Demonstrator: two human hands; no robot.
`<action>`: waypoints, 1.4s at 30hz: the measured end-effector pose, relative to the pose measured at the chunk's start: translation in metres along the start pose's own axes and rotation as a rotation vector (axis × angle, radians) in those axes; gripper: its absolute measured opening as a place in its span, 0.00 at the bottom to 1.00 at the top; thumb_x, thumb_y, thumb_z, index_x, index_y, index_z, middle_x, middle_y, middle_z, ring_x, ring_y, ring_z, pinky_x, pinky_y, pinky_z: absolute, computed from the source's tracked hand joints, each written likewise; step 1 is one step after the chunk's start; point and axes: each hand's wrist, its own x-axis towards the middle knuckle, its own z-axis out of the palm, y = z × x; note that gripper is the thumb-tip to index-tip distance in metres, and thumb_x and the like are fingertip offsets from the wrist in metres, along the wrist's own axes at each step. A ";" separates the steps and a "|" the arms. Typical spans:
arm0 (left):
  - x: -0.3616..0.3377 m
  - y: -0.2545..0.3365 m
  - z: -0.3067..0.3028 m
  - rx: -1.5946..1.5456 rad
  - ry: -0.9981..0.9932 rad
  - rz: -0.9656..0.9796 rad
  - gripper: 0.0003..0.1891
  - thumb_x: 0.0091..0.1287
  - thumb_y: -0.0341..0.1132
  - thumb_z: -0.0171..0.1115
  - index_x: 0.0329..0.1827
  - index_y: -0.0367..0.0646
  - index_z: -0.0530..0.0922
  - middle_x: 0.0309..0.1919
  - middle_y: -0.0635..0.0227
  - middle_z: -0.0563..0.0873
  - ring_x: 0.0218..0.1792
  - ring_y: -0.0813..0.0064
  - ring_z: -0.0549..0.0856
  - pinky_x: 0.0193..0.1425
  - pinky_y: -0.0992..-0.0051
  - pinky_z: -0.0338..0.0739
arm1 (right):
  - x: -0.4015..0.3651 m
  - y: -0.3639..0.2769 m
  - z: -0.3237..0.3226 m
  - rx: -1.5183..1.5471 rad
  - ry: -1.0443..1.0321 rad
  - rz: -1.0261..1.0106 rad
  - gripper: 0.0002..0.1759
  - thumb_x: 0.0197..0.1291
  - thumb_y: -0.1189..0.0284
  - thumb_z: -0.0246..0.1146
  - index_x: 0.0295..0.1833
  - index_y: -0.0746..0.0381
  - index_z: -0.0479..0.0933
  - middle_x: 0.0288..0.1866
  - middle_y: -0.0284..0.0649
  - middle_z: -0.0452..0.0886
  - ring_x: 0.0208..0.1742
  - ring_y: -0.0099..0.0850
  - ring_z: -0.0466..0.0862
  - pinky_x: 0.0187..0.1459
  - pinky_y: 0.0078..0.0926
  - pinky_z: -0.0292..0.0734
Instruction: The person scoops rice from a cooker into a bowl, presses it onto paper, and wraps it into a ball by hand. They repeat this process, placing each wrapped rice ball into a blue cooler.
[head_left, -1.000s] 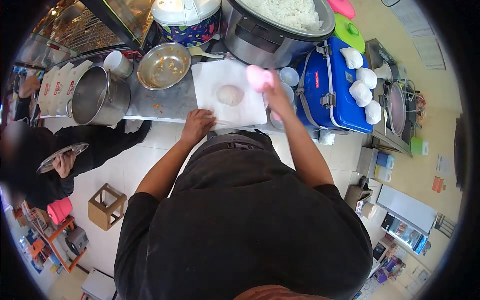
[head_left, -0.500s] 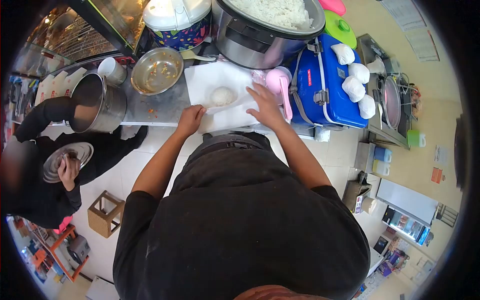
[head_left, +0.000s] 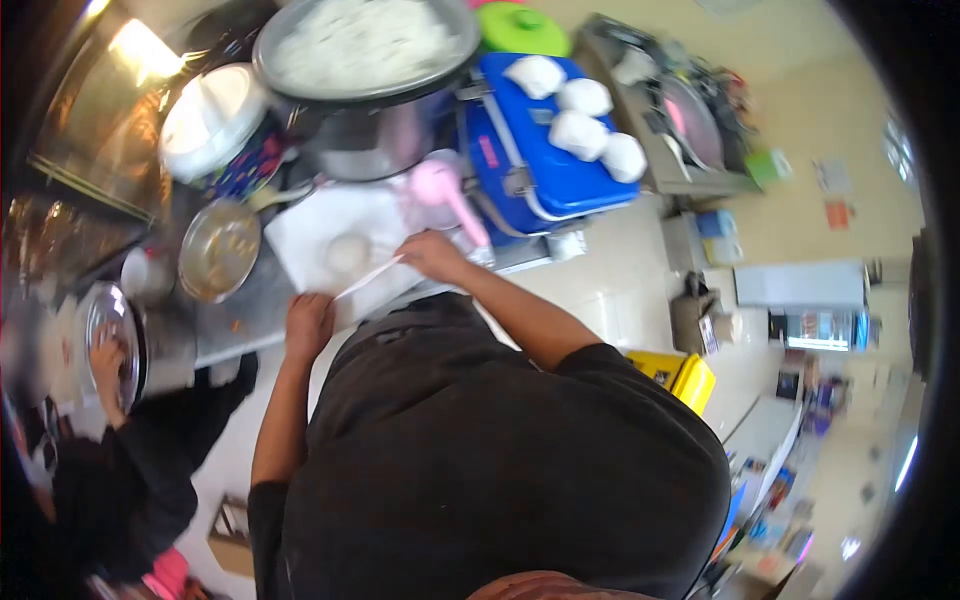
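A sheet of white wrapping paper [head_left: 308, 228] lies on the counter with a rounded mound of rice [head_left: 348, 254] on it. My left hand [head_left: 311, 322] is closed on the near left end of the paper's edge. My right hand [head_left: 434, 256] pinches the same edge farther right. Between both hands that edge is pulled up into a taut, narrow fold beside the rice. A pink scoop [head_left: 440, 187] rests just beyond my right hand, its handle pointing toward me. The picture is somewhat blurred by motion.
A large cooker of white rice [head_left: 365, 145] stands behind the paper. Several white wrapped bundles lie on a blue cooler box [head_left: 540, 185] at right. Left are a metal bowl [head_left: 218, 250] with food remnants and a co-worker's hand [head_left: 107, 365] on a lid.
My right hand, earlier spread on the paper, now grips its near edge, which is lifted into a fold. The view has turned. The co-worker's lid has moved onto the pot.
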 end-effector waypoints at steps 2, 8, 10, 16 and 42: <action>0.008 0.016 -0.008 -0.047 0.036 0.033 0.07 0.70 0.35 0.69 0.44 0.42 0.86 0.42 0.58 0.90 0.48 0.52 0.88 0.61 0.54 0.75 | -0.001 -0.010 -0.004 0.068 0.055 0.049 0.10 0.62 0.67 0.72 0.46 0.60 0.90 0.43 0.43 0.91 0.49 0.47 0.89 0.55 0.46 0.81; 0.011 0.008 0.000 -0.028 -0.028 0.015 0.09 0.68 0.38 0.72 0.43 0.42 0.89 0.40 0.55 0.92 0.45 0.52 0.89 0.57 0.58 0.79 | 0.002 -0.010 0.004 0.117 0.120 0.180 0.09 0.60 0.67 0.73 0.44 0.58 0.89 0.43 0.44 0.91 0.47 0.47 0.89 0.54 0.45 0.82; 0.017 0.011 -0.006 -0.067 -0.077 -0.068 0.09 0.70 0.37 0.70 0.43 0.40 0.89 0.40 0.52 0.92 0.43 0.49 0.90 0.53 0.57 0.81 | 0.001 -0.014 -0.003 0.116 0.085 0.164 0.09 0.61 0.67 0.72 0.43 0.59 0.89 0.44 0.44 0.91 0.47 0.47 0.90 0.54 0.44 0.83; 0.026 0.006 -0.012 -0.169 -0.158 -0.088 0.11 0.72 0.37 0.65 0.45 0.37 0.90 0.42 0.47 0.91 0.42 0.44 0.90 0.50 0.53 0.83 | -0.009 -0.010 -0.020 0.189 -0.069 0.172 0.11 0.67 0.65 0.70 0.45 0.61 0.89 0.45 0.48 0.91 0.48 0.46 0.91 0.54 0.43 0.83; 0.042 -0.005 -0.043 -0.388 -0.256 -0.405 0.10 0.73 0.29 0.63 0.52 0.37 0.87 0.41 0.53 0.94 0.43 0.61 0.93 0.53 0.65 0.85 | 0.012 -0.013 -0.019 0.321 -0.049 0.449 0.13 0.69 0.64 0.71 0.46 0.65 0.87 0.34 0.40 0.88 0.33 0.29 0.82 0.39 0.30 0.77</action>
